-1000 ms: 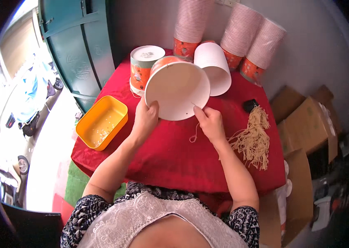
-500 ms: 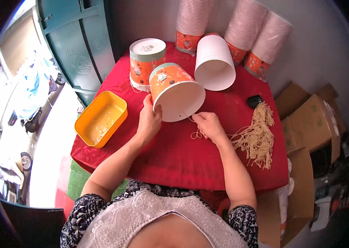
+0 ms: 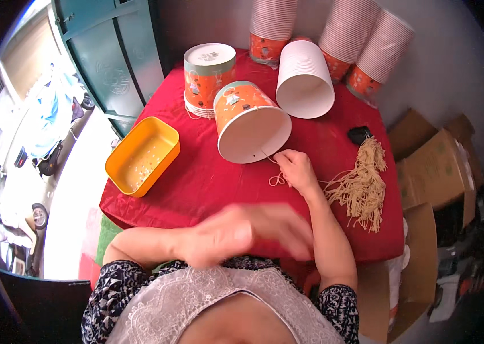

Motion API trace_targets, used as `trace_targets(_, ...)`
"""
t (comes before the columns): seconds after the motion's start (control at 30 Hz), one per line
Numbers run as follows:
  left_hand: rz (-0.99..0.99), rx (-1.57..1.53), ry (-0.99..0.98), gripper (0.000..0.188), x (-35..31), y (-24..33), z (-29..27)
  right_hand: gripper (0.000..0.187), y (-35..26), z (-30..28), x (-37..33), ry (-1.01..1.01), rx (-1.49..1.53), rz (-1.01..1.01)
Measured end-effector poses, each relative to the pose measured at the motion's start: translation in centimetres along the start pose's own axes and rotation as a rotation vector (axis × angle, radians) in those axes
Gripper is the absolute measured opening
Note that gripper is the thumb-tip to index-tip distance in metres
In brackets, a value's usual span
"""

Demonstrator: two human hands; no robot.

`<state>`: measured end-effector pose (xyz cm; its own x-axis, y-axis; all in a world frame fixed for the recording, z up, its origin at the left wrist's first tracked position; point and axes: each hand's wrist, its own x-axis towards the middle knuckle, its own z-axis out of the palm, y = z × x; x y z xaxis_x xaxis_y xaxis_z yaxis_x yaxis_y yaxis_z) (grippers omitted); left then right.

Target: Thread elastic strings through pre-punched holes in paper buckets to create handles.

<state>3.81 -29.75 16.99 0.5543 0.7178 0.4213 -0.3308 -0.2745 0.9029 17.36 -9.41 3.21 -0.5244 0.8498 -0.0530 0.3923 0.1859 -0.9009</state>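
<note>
My right hand (image 3: 297, 170) pinches a thin beige cord (image 3: 277, 180) close to the rim of an orange paper bucket (image 3: 253, 135). The bucket lies on its side, its white inside facing me. From a small hole at its lower rim the cord runs to my fingers, and a loop hangs under them. My left hand (image 3: 236, 234) is off the bucket, over the table's near edge, blurred by motion; its fingers look stretched out and nothing shows in them. A bundle of beige cords (image 3: 362, 186) lies right of my right hand.
A yellow tray (image 3: 167, 150) with small white bits stands at left on the red tablecloth (image 3: 207, 192). Behind are upside-down stacked buckets (image 3: 210, 77), a white bucket stack (image 3: 304, 74) on its side and tall wrapped stacks (image 3: 273, 28). Cardboard boxes (image 3: 434, 169) stand at right.
My left hand has let go of the bucket and swung down toward me, across the table's near edge. My right hand still pinches the cord at the rim. The view has shifted slightly.
</note>
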Motion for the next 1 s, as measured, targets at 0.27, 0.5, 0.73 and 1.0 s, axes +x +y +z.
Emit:
trace_targets(0.27, 0.264, -0.553, -0.617, 0.119, 2.5, 0.4, 4.6, 0.027, -0.1, 0.0, -0.6, 0.015, 0.006, -0.031)
trace_targets(0.5, 0.523, -0.795, -0.687, 0.12, 4.0, -2.2, 6.7, 0.026, -0.3, 0.2, -0.6, 0.032, -0.042, -0.101)
trace_targets(0.73, 0.462, -0.802, -0.648, 0.101, 3.6, -1.3, 6.5, 0.026, -0.2, 0.2, -0.8, 0.029, -0.03, -0.128)
trace_targets(1.0, -0.235, 0.002, -0.087, 0.023, 0.5, -2.0, 0.9, 0.022, -0.7, -1.1, -1.1, -0.018, 0.537, 0.039)
